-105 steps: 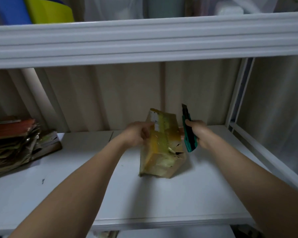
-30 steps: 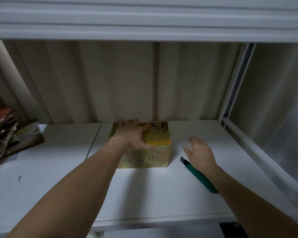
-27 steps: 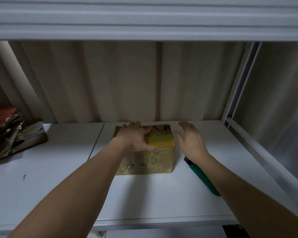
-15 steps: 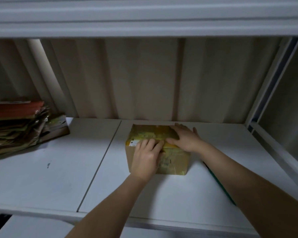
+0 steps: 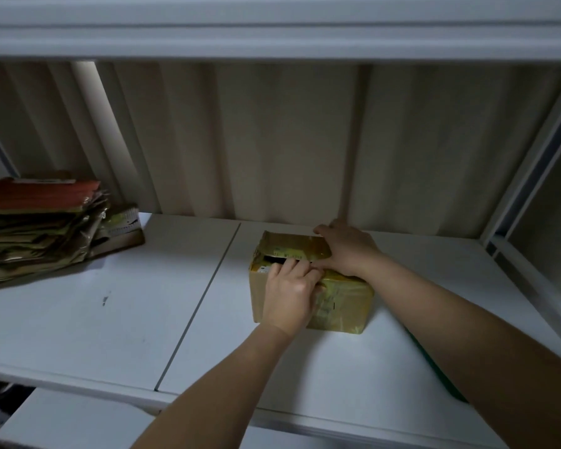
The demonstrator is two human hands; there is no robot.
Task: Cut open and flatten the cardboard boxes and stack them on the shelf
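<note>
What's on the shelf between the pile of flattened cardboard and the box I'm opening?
Only bare white shelf, crossed by one panel seam, lies between the flattened pile and the box in the head view.

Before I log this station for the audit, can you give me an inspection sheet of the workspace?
Surface: white shelf board with a seam down it and a small dark mark.
Job's things: taped cardboard box upright, top seam parted to a dark gap; green cutter lies on the shelf, mostly hidden under the right forearm.
Clutter: stack of flattened cardboard at the left end.
Grip: left hand has fingers hooked into the gap, pulling the near flap; right hand presses flat on the far flap.
Cables: nothing seen.
Surroundings: corrugated back panel, another shelf above, white frame at right.
</note>
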